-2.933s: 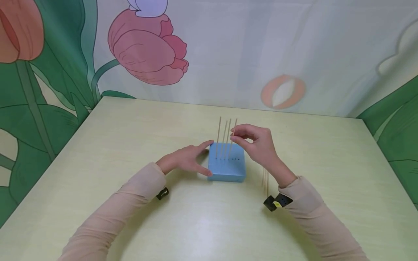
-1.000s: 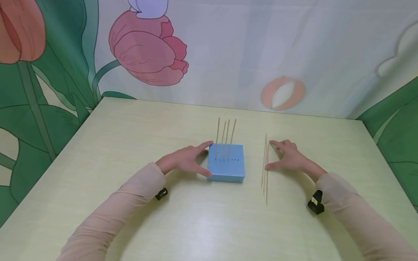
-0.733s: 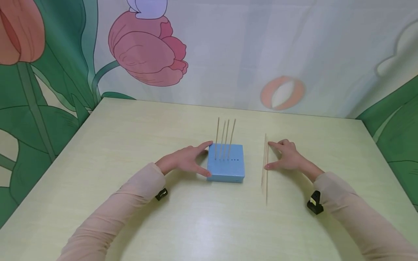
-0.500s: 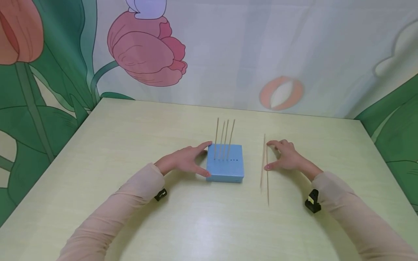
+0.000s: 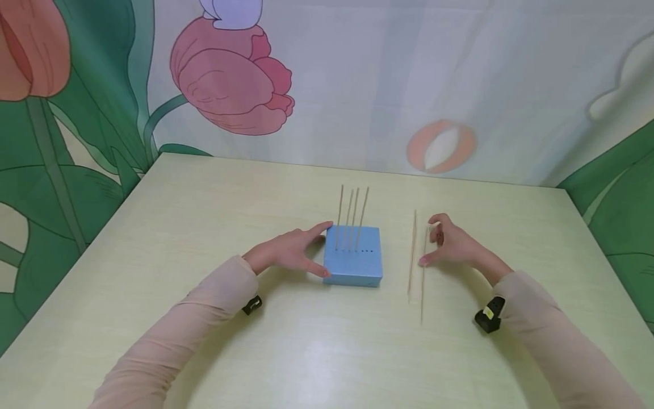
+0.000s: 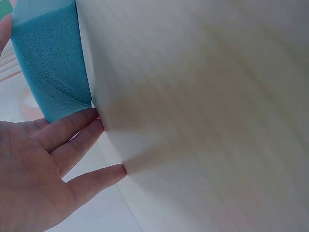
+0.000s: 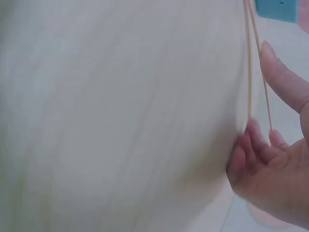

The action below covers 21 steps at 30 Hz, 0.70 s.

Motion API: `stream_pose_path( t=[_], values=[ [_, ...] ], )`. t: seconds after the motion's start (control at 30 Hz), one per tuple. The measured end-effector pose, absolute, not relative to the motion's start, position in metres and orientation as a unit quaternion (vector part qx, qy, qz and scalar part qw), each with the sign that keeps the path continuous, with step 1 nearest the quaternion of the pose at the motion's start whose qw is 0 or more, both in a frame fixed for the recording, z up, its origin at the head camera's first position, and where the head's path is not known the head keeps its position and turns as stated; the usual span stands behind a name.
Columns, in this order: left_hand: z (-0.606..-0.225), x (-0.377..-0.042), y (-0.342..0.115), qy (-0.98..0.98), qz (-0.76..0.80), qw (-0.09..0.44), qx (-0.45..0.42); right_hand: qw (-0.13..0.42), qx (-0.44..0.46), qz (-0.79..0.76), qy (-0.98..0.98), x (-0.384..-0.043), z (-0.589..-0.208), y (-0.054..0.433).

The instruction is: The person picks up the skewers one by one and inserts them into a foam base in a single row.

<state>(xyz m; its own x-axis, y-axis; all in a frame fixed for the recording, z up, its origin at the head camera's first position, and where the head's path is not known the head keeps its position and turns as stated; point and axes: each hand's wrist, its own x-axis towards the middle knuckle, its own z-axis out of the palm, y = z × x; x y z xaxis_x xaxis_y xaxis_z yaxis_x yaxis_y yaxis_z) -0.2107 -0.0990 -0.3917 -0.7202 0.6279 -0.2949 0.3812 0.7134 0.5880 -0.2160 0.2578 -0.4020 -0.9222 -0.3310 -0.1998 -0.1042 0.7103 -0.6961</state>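
In the head view a blue foam block (image 5: 352, 267) sits on the table with several thin wooden sticks (image 5: 339, 218) standing in its top. A short row of dark holes continues to their right. My left hand (image 5: 288, 250) has its thumb and fingers spread against the block's left side; the left wrist view shows straight fingers (image 6: 72, 130) beside the foam. To the right of the block, my right hand (image 5: 455, 247) holds one thin wooden stick (image 5: 422, 289) between thumb and a fingertip, low over the table. Its other fingers are curled.
More loose sticks (image 5: 412, 255) lie close together between the block and my right hand, roughly parallel to the held one. Behind the far table edge (image 5: 378, 169) hangs a curtain (image 5: 347, 85) printed with flowers. Black wrist cameras sit under both sleeves.
Earlier my right hand was at a stick standing in the block, then it went right to the loose sticks. One stick has since come away rightward with it. My left hand stayed put.
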Motion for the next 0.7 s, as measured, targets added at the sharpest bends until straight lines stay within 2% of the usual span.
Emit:
stream_pose_path(
  t=[0.23,0.7],
  values=[
    [-0.391,-0.211,-0.098,0.892,0.254,0.25,0.279,0.167,-0.095,-0.506,0.841,-0.21,-0.396,0.262],
    [-0.391,-0.21,-0.099,0.892,0.254,0.248,0.282,0.045,-0.104,-0.543,0.832,-0.199,-0.377,0.255]
  ],
)
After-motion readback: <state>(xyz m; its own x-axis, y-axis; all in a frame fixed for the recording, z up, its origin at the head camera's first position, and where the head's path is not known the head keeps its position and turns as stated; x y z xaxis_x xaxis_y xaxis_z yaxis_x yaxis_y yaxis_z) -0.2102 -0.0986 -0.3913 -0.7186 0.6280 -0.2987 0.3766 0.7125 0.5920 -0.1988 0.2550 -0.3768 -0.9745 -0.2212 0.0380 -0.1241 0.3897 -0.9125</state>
